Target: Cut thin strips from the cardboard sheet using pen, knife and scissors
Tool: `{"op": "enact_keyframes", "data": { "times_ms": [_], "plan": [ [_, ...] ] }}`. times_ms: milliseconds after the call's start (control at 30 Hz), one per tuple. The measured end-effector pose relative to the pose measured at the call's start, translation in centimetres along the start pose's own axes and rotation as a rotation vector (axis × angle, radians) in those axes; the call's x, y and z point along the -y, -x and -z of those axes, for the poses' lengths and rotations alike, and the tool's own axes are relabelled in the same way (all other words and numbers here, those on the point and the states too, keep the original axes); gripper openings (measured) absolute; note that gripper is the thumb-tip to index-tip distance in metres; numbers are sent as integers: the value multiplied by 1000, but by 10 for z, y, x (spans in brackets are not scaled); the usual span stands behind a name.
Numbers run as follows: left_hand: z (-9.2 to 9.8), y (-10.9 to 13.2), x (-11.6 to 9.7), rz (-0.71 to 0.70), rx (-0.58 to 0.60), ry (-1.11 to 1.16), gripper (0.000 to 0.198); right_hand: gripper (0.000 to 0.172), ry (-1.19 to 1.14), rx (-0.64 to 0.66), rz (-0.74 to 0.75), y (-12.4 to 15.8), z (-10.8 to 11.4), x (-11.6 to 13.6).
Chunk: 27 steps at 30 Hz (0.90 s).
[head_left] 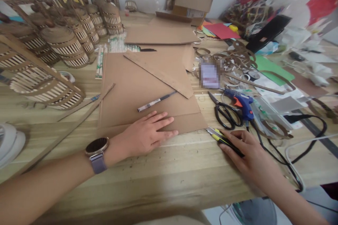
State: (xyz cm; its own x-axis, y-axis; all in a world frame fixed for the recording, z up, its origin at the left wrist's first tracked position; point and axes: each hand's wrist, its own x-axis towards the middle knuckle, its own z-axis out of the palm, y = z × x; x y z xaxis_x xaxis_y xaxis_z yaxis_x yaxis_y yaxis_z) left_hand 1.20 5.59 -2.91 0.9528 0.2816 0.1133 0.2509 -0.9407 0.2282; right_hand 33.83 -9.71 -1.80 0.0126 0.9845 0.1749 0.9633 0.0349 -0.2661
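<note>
A brown cardboard sheet [118, 88] lies on the wooden table. My left hand [146, 132] rests flat over its front edge, fingers spread, with a watch on the wrist. My right hand [241, 147] is closed around a yellow and black utility knife [224, 140]. The knife's blade tip is by the sheet's front right corner; I cannot tell whether it touches. On the sheet lie a pen [157, 102] and a narrow, pointed cardboard strip [158, 77]. Black-handled scissors [227, 114] lie just beyond the knife.
Several lantern-like slatted baskets [64, 44] crowd the left. A blue glue gun [241, 102] with a black cable lies right, near curled cardboard strips [237, 56] and green paper [274, 70]. More cardboard [163, 31] and an open box [192, 1] are behind. A long strip [66, 130] lies at left.
</note>
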Motion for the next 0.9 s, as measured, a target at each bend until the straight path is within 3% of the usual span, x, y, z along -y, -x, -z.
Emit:
{"op": "enact_keyframes", "data": {
  "times_ms": [733, 900],
  "plan": [
    [-2, -2, -3, 23, 2, -1, 42, 47, 15, -44, -4, 15, -5, 12],
    [2, -7, 1, 28, 7, 69, 43, 49, 1, -6, -40, 0, -3, 16]
  ]
}}
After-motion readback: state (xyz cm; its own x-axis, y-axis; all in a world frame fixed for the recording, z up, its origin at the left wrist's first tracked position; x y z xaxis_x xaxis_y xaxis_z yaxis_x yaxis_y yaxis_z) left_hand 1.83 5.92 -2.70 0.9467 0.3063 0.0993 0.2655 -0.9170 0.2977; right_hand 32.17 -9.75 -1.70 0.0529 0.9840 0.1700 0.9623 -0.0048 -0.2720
